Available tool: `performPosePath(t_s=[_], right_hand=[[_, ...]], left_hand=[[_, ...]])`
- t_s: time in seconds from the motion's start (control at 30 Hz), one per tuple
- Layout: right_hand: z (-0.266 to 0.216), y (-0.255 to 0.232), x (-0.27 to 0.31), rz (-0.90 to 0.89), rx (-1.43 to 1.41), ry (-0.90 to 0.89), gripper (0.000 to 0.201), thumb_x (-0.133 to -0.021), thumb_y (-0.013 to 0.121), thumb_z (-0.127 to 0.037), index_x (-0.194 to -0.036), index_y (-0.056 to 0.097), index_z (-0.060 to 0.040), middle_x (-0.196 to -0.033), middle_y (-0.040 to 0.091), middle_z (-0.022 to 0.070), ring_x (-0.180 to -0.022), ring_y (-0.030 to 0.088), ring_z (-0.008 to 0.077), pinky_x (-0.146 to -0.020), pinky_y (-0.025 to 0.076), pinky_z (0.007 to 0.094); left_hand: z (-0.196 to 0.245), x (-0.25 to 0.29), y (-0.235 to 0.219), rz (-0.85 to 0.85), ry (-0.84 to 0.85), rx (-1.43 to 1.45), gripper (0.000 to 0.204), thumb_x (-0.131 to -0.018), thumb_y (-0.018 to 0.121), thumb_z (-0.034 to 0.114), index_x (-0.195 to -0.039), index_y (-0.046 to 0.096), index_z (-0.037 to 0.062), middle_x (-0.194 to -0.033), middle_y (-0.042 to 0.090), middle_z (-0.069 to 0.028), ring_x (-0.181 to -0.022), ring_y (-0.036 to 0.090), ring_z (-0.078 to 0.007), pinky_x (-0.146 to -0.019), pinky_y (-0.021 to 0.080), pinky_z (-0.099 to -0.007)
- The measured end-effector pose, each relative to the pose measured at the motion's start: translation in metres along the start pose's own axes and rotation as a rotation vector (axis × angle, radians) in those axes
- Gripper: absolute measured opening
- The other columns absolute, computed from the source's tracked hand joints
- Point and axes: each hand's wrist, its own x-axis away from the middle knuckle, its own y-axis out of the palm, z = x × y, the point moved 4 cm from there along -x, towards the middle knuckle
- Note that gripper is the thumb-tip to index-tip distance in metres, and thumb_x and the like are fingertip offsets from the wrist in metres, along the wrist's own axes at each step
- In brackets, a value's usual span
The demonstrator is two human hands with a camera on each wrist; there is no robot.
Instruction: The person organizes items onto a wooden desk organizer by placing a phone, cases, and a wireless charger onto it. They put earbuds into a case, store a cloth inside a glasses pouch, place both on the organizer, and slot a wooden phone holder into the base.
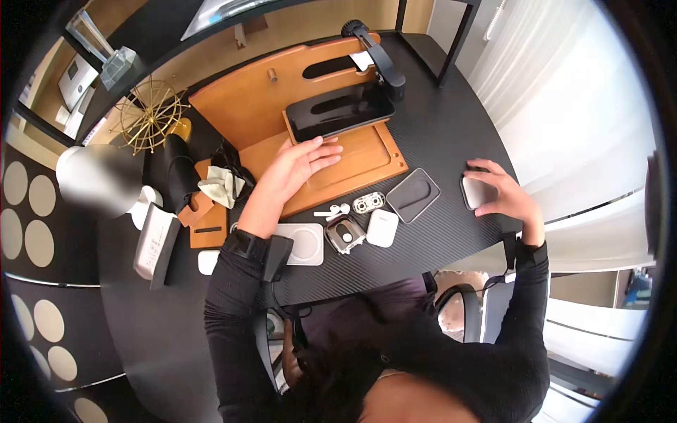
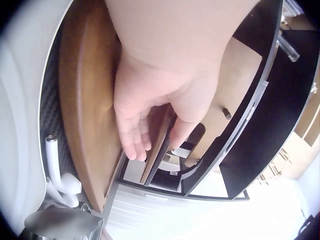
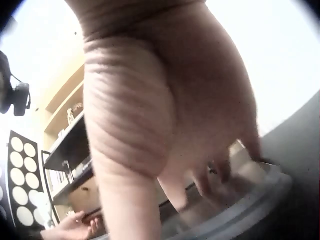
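Right hand (image 1: 502,194) curled around grey rounded case (image 1: 474,192); left hand (image 1: 300,166) flat on wooden tray (image 1: 367,166).

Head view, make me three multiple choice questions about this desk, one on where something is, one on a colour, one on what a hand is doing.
1. Where does the dark phone lie?
A. on the wooden stand
B. on the white pad
C. under the right hand

2. What colour is the desk top?
A. white
B. black
C. green

3. What is the right hand doing?
A. hanging off the desk
B. resting flat on the wooden tray
C. holding a small grey case

Answers:
1 A, the phone rests across the wooden stand.
2 B, its woven surface is black.
3 C, its fingers curl over the grey case; it is the left hand that lies on the tray.
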Motion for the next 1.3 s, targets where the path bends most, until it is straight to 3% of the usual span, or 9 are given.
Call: performPosePath(t_s=[0.13, 0.3, 0.47, 0.53, 0.8, 0.9, 0.97, 1.2, 1.3], right_hand=[[-0.032, 0.0, 0.001, 0.193, -0.109, -0.072, 0.067, -0.063, 0.081, -0.004, -0.128, 0.062, -0.0076, -0.13, 0.057, 0.0117, -0.12, 0.055, 0.0311, -0.105, 0.042, 0.0397], [-0.098, 0.034, -0.049, -0.052, 0.011, -0.534, 0.066, -0.076, 0.075, -0.02, -0.138, 0.054, -0.0146, -0.137, 0.052, 0.0108, -0.131, 0.048, 0.0293, -0.115, 0.025, 0.0568], [-0.091, 0.064, -0.068, -0.173, 0.133, -0.567, 0.057, -0.088, 0.064, -0.027, -0.142, 0.048, -0.018, -0.144, 0.043, 0.0121, -0.139, 0.036, 0.0308, -0.118, 0.019, 0.0563], [-0.094, 0.068, -0.062, -0.056, 0.305, -0.54, 0.056, -0.092, 0.061, -0.029, -0.145, 0.045, -0.0181, -0.144, 0.043, 0.0121, -0.139, 0.036, 0.0311, -0.118, 0.019, 0.0555], [-0.097, 0.06, -0.056, -0.013, 0.299, -0.529, 0.053, -0.091, 0.061, -0.03, -0.142, 0.048, -0.0189, -0.137, 0.045, 0.0137, -0.135, 0.04, 0.0309, -0.117, 0.022, 0.0553], [-0.099, 0.057, -0.055, -0.008, 0.316, -0.523, 0.052, -0.09, 0.063, -0.029, -0.14, 0.05, -0.0196, -0.136, 0.045, 0.0138, -0.133, 0.041, 0.0312, -0.117, 0.023, 0.0555], [-0.097, 0.055, -0.058, 0.01, 0.328, -0.497, 0.052, -0.089, 0.064, -0.029, -0.139, 0.051, -0.0199, -0.137, 0.045, 0.0137, -0.133, 0.042, 0.0313, -0.117, 0.024, 0.0557], [-0.09, 0.068, -0.059, -0.027, 0.341, -0.534, 0.058, -0.089, 0.065, -0.028, -0.144, 0.045, -0.0203, -0.139, 0.044, 0.0129, -0.136, 0.039, 0.0315, -0.116, 0.024, 0.0541], [-0.092, 0.07, -0.054, -0.018, 0.425, -0.519, 0.06, -0.089, 0.065, -0.027, -0.144, 0.044, -0.0185, -0.14, 0.044, 0.0133, -0.139, 0.036, 0.0316, -0.117, 0.024, 0.0532]], left_hand=[[-0.002, 0.0, -0.002, -0.009, -0.038, 0.038, 0.034, -0.095, 0.057, 0.006, -0.126, 0.05, -0.0051, -0.121, 0.061, -0.0221, -0.112, 0.062, -0.0346, -0.102, 0.049, -0.0478], [0.004, 0.011, -0.004, 0.084, -0.007, -0.15, 0.041, -0.088, 0.055, 0.0, -0.128, 0.048, -0.0055, -0.125, 0.057, -0.0202, -0.118, 0.057, -0.0333, -0.106, 0.046, -0.0454], [0.016, 0.044, 0.001, 0.259, 0.074, -0.163, 0.051, -0.086, 0.052, -0.002, -0.135, 0.042, -0.0058, -0.126, 0.053, -0.0191, -0.12, 0.055, -0.0326, -0.105, 0.046, -0.0452], [0.027, 0.063, 0.016, 0.326, 0.145, -0.251, 0.055, -0.086, 0.051, -0.001, -0.139, 0.04, -0.0034, -0.128, 0.05, -0.0172, -0.12, 0.053, -0.0299, -0.104, 0.046, -0.0428], [0.041, 0.091, 0.017, 0.399, 0.296, -0.647, 0.047, -0.084, 0.054, -0.002, -0.131, 0.05, 0.0044, -0.131, 0.046, -0.0088, -0.12, 0.052, -0.0208, -0.097, 0.046, -0.0337], [0.03, 0.093, 0.035, 0.311, 0.34, -0.813, 0.038, -0.082, 0.055, -0.003, -0.12, 0.056, 0.0031, -0.121, 0.05, -0.0086, -0.115, 0.053, -0.0221, -0.095, 0.046, -0.0348], [0.025, 0.1, 0.072, 0.097, 0.511, -1.229, 0.033, -0.079, 0.057, -0.005, -0.111, 0.058, 0.0021, -0.112, 0.051, -0.0119, -0.11, 0.055, -0.027, -0.093, 0.046, -0.0364], [-0.045, 0.129, 0.127, -0.469, 0.604, -1.626, 0.046, -0.081, 0.067, 0.017, -0.125, 0.058, 0.0061, -0.131, 0.051, -0.0171, -0.13, 0.044, -0.0346, -0.111, 0.03, -0.0566], [-0.055, 0.132, 0.126, -0.558, 0.64, -1.737, 0.044, -0.083, 0.068, 0.02, -0.125, 0.06, 0.0118, -0.133, 0.05, -0.0152, -0.132, 0.042, -0.034, -0.111, 0.029, -0.0581]])
